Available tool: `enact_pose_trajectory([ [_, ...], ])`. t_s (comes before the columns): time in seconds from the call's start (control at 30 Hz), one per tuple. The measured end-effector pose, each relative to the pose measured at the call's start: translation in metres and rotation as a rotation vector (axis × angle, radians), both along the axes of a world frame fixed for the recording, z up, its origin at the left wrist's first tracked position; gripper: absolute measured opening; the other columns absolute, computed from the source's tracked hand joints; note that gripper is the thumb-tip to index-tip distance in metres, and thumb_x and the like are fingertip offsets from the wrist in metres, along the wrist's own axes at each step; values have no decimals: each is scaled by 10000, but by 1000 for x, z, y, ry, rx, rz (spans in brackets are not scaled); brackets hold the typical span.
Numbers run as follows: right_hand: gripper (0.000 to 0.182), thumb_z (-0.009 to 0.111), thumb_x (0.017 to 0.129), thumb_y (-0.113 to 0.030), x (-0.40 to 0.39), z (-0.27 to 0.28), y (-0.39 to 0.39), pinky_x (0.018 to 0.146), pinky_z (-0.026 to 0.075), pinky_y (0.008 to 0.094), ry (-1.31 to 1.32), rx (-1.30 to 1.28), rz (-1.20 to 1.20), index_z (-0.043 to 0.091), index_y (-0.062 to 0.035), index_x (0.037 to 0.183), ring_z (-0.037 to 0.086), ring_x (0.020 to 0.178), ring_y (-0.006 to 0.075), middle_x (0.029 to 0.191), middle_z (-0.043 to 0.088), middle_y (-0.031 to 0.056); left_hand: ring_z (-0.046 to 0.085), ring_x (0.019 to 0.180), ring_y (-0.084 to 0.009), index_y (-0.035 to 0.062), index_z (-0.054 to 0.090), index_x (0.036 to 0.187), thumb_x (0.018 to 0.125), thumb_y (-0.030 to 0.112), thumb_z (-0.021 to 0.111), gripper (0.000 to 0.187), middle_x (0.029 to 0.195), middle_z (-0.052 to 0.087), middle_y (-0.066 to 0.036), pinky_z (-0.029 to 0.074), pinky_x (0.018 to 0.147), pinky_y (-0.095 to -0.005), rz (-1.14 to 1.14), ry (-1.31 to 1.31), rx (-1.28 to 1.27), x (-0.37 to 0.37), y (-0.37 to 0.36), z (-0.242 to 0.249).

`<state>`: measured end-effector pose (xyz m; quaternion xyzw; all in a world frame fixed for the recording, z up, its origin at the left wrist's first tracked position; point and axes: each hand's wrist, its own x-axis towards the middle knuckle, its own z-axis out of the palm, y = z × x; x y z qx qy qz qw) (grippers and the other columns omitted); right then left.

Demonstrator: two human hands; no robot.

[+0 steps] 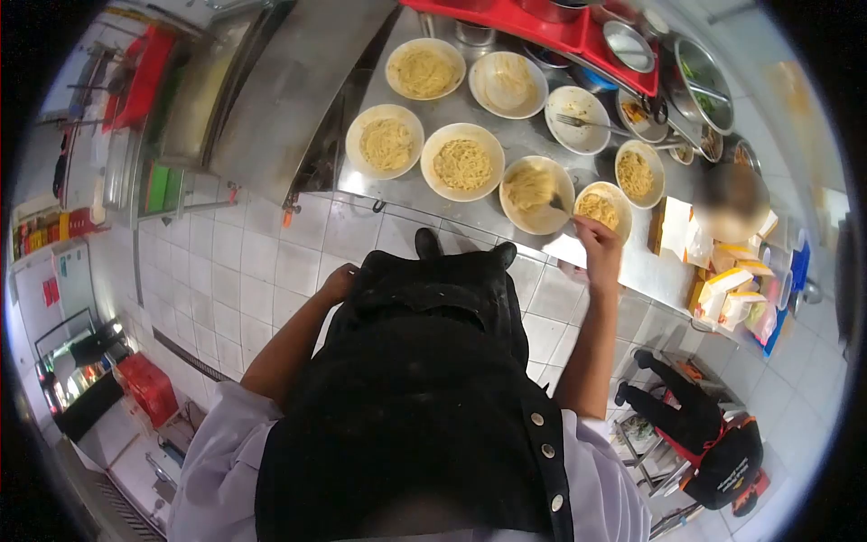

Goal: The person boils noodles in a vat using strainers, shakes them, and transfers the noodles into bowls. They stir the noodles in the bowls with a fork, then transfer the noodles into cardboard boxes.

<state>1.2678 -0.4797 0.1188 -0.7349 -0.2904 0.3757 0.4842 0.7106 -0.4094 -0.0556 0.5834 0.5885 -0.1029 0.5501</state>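
Note:
My right hand [598,242] is closed on a fork [556,202], whose tip is in the noodles of a white bowl [536,228] near the counter's front edge. Another bowl of noodles [600,206] sits just behind my right hand. Further left stand several more bowls with noodles, among them one at the front [462,161] and one at the left [385,142]. My left hand [340,282] hangs low beside the black apron [397,388], away from the counter. Its fingers are too small and turned away to make out.
Behind the noodle bowls are a white bowl with a resting fork [578,132], a red tray [542,27] and a metal pot [701,83]. Opened cartons [722,287] lie at the counter's right end. A person in black [713,443] is at the lower right.

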Motion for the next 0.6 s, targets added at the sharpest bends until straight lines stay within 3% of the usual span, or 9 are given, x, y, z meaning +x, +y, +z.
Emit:
enact_pose_trajectory([
  [0.03, 173, 703, 868, -110, 9, 4, -11, 691, 506, 270, -76, -62, 34, 759, -37, 1014, 641, 738, 128, 922, 741, 53, 700, 873, -279, 27, 642, 1077, 853, 233, 690, 308, 915, 721, -179, 534, 784, -370, 19, -92, -30, -17, -3, -22],
  [0.1, 169, 718, 847, -155, 0, 46, -14, 719, 531, 335, -683, -408, 110, 768, -97, 997, 685, 768, 229, 941, 737, 95, 700, 875, -279, 26, 641, 1081, 856, 239, 691, 314, 918, 721, -181, 535, 784, -368, 41, -189, -70, -29, -14, -30],
  [0.13, 169, 718, 847, -155, -5, 56, -10, 719, 531, 335, -692, -410, 116, 768, -97, 997, 685, 768, 229, 941, 737, 95, 699, 879, -283, 23, 639, 1076, 860, 246, 692, 315, 909, 721, -178, 534, 789, -369, 13, -105, -37, -27, -16, -23],
  [0.2, 161, 717, 832, -197, -20, 69, 3, 753, 533, 398, -867, -286, 61, 771, -144, 974, 685, 820, 315, 954, 719, 127, 697, 883, -288, 21, 637, 1072, 863, 253, 693, 317, 901, 721, -176, 534, 795, -371, -4, -29, 0, -23, -17, -19],
  [0.3, 158, 689, 845, -207, -43, 55, 30, 763, 527, 409, -874, -275, 165, 768, -136, 961, 684, 833, 326, 953, 715, 131, 692, 899, -302, 17, 638, 1066, 879, 273, 678, 320, 917, 717, -167, 533, 814, -388, -93, -27, -21, -37, -33, -29],
  [0.33, 175, 664, 863, -228, -45, 43, 34, 774, 522, 416, -909, -384, 290, 765, -134, 970, 684, 857, 324, 963, 712, 129, 688, 910, -305, 17, 643, 1062, 889, 270, 663, 307, 936, 713, -164, 530, 829, -391, -82, 4, -25, -38, -38, -32],
  [0.37, 184, 651, 869, -229, -38, 30, 35, 776, 523, 415, -819, -393, 340, 763, -135, 981, 684, 870, 321, 943, 714, 127, 685, 922, -308, 18, 648, 1057, 899, 266, 647, 295, 955, 710, -161, 527, 844, -394, -68, 33, -25, -36, -40, -35],
  [0.47, 168, 711, 816, -215, -23, 74, 34, 781, 542, 389, -900, -518, 269, 774, -124, 943, 707, 855, 312, 926, 733, 139, 675, 967, -297, 48, 668, 1079, 907, 266, 621, 282, 1029, 692, -171, 523, 865, -392, -41, 107, 6, -12, -34, 2],
  [0.6, 155, 713, 847, -172, -1, 138, 59, 797, 544, 379, -915, -393, 286, 763, -92, 969, 712, 896, 286, 942, 735, 132, 655, 1018, -298, 76, 674, 1109, 903, 251, 599, 281, 1079, 669, -175, 525, 886, -394, -105, -17, 81, -28, -59, -50],
])
